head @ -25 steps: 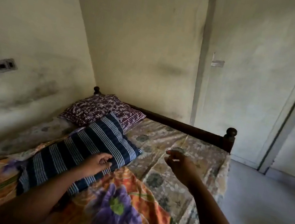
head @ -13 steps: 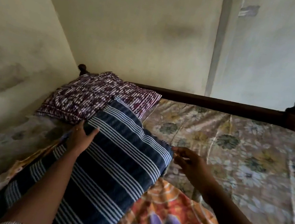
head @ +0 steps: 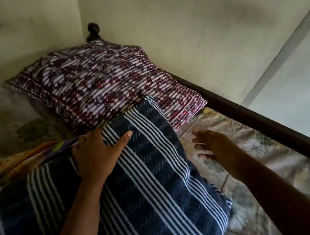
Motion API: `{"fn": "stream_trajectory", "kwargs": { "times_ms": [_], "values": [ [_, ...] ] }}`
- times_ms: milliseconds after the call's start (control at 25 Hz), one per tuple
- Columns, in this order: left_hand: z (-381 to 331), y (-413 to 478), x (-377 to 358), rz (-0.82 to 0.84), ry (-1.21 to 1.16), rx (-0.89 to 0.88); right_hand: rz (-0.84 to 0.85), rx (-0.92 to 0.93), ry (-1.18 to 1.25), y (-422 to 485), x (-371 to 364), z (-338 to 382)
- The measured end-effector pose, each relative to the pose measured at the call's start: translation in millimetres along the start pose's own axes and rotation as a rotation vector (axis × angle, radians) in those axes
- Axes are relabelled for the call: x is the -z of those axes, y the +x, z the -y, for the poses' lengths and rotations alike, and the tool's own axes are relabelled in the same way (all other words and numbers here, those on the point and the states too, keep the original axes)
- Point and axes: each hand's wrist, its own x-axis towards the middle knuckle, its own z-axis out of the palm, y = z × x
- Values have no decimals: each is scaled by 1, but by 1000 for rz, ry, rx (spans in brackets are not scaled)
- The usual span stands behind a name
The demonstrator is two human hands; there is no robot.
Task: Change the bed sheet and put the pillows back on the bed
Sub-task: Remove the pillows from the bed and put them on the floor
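Pillow step in hand, with the flowered sheet [head: 264, 172] seemingly already spread.

Clamps the left grip [head: 96, 154] on the left edge of the blue striped pillow [head: 158, 189], thumb flat on top, fingers bent over the side. Holds the right grip [head: 213, 145] spread apart and empty, just beside that pillow's right edge, above the sheet. Leaves the blue pillow slanted on the bed, far corner overlapping the maroon pillow [head: 105, 80] by the headboard [head: 271, 128]. Probably calls next for catching the right edge too, then shifting it rightward beside the maroon one.
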Motion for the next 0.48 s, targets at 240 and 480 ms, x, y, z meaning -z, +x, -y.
{"fn": "stream_trajectory", "kwargs": {
  "times_ms": [240, 480],
  "values": [
    [1, -1, -4, -82, -43, -9, 88, -222, 185, 82, -51, 19],
    [5, 2, -14, -136, -148, 9, -26, -185, 318, 117, -78, 32]
  ]
}}
